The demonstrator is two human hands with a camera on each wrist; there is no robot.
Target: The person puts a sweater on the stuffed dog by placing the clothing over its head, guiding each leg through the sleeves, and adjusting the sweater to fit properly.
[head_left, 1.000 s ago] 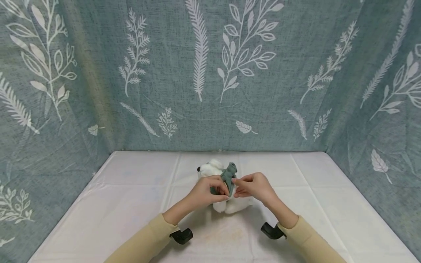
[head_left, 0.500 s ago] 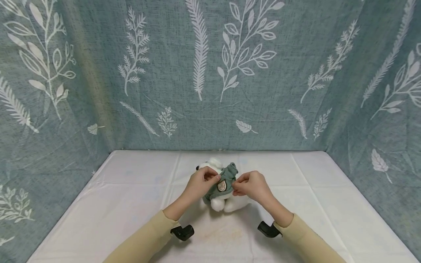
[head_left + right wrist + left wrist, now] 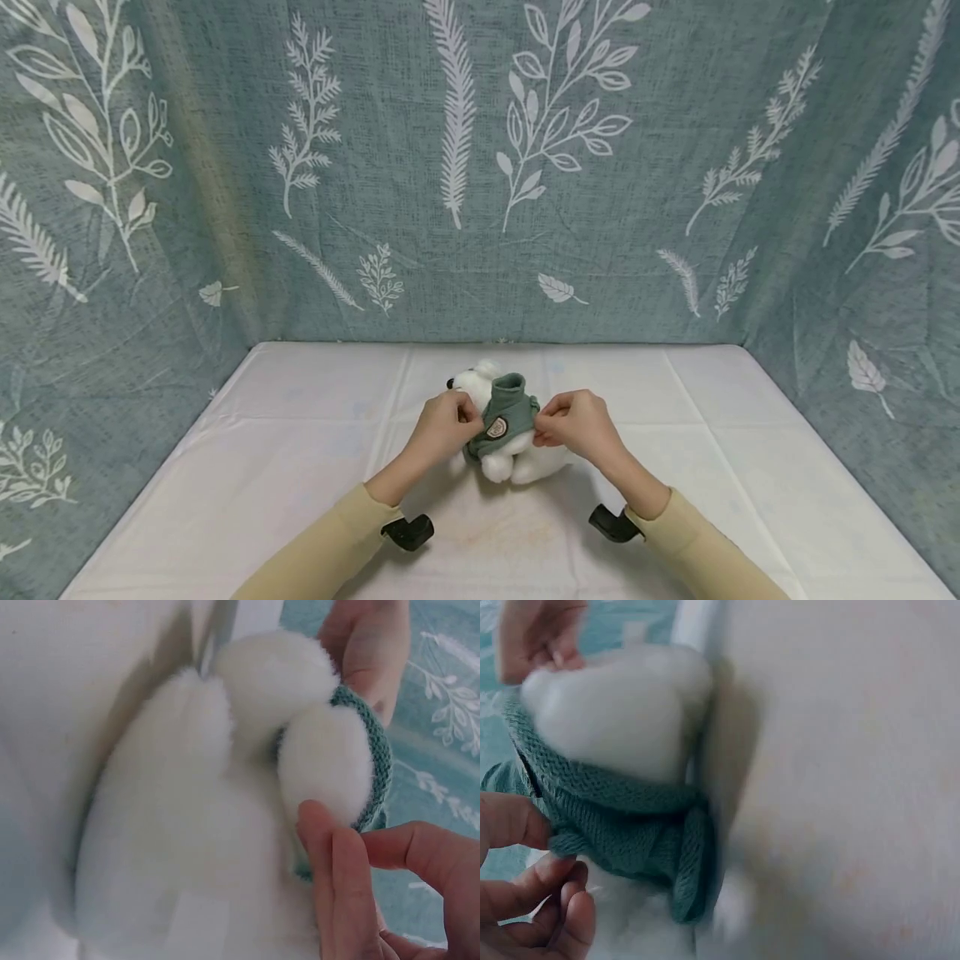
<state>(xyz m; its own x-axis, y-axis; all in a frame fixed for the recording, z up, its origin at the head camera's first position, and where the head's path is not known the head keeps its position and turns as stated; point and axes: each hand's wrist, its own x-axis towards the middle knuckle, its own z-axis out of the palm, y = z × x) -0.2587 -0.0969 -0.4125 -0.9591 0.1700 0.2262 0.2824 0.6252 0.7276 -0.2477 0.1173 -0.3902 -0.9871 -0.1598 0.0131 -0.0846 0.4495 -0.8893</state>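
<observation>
A white plush animal [image 3: 468, 385] with a black nose lies on the table, its head to the left. Draped on its upper body is a green knitted sweater [image 3: 510, 408] with a shield badge; the tube collar stands up, and the head is outside it. My left hand [image 3: 446, 423] pinches the sweater's left edge between thumb and index finger, seen closely by the fingertips [image 3: 536, 832]. On the other side my right hand [image 3: 579, 423] pinches the knit edge [image 3: 381, 765] beside a white limb [image 3: 326, 761], two fingers lying against the fur.
A white cloth covers the table [image 3: 322, 450]. Behind and at both sides hangs a teal curtain [image 3: 480, 275] with white leaf prints. Black wrist mounts [image 3: 408, 532] sit under both sleeves.
My left hand has moved from the sweater's front to its left edge, drawing the cloth left. The badge came into view and shifted left, and the collar turned upright. My right hand barely moved.
</observation>
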